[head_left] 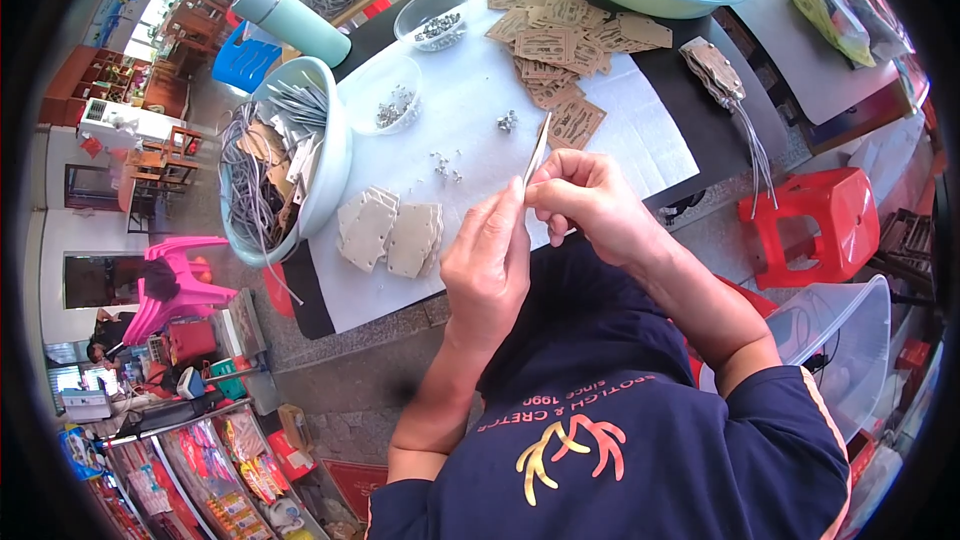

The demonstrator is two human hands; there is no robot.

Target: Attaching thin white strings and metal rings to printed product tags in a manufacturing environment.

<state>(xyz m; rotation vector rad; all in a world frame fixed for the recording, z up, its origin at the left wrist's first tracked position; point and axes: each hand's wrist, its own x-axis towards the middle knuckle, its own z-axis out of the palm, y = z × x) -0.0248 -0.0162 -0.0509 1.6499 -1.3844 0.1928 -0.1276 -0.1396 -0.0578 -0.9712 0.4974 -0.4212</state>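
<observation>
A thin cardboard tag [538, 147], seen almost edge-on, stands up between my two hands over the table's near side. My left hand [487, 258] pinches its lower end with the fingertips. Against the same end, my right hand [592, 198] is closed, thumb and forefinger pressed together; any small part between them is hidden. Left of my hands lie two stacks of tan cards [412, 238] with small holes. Small metal fasteners [445, 168] are scattered beyond them, with another little heap [507, 121] nearer the printed brown cardboard tags [560, 40].
A pale blue basin [335, 155] of grey cords and cards stands left. Clear bowls [415, 90] hold metal fasteners. A green basin [690, 5] of tags sits far right, near a corded tag bundle [712, 70]. A mint tumbler [300, 25] stands behind. Right is a red stool [835, 225].
</observation>
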